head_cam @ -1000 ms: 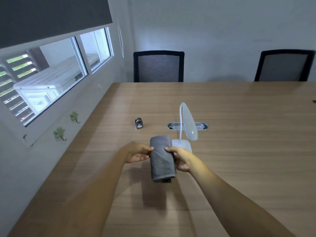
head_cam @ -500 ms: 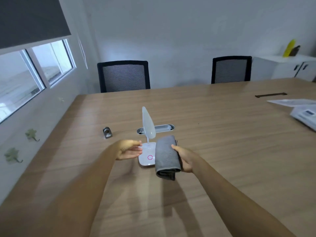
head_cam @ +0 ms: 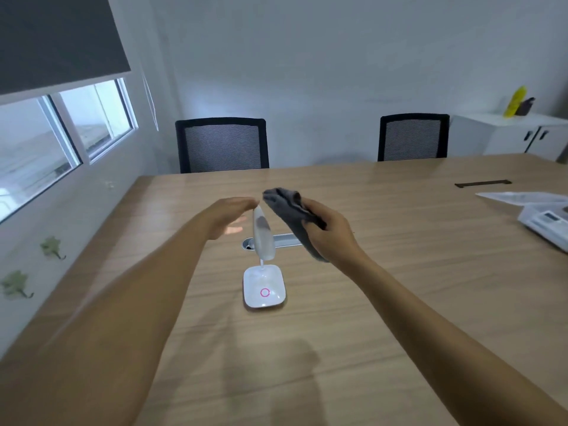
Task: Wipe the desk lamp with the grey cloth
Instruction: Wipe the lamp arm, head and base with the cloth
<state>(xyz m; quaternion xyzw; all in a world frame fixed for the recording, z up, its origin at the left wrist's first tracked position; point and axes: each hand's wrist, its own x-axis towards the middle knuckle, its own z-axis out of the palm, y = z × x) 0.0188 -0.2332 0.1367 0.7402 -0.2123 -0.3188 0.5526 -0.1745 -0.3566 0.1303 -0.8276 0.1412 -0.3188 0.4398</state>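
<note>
A small white desk lamp stands mid-table: a square base (head_cam: 264, 291) with a pink ring and a thin oval head (head_cam: 262, 238) raised upright on a short neck. My left hand (head_cam: 229, 218) reaches to the top of the lamp head from the left, fingers extended and touching its tip; whether it grips is unclear. My right hand (head_cam: 327, 230) holds the folded grey cloth (head_cam: 287, 207) just right of the lamp head, the cloth's upper end lifted near the head's top, apart from it.
The wooden table (head_cam: 384, 302) has a cable slot (head_cam: 276, 241) behind the lamp. White papers and a device (head_cam: 541, 215) lie at the right edge. Two black mesh chairs (head_cam: 221, 146) stand at the far side. A white cabinet (head_cam: 522, 133) is in the back right corner.
Both hands rose from the lamp base to the lamp head. My left hand let go of the cloth and now touches the head's tip; my right hand lifted the cloth beside it.
</note>
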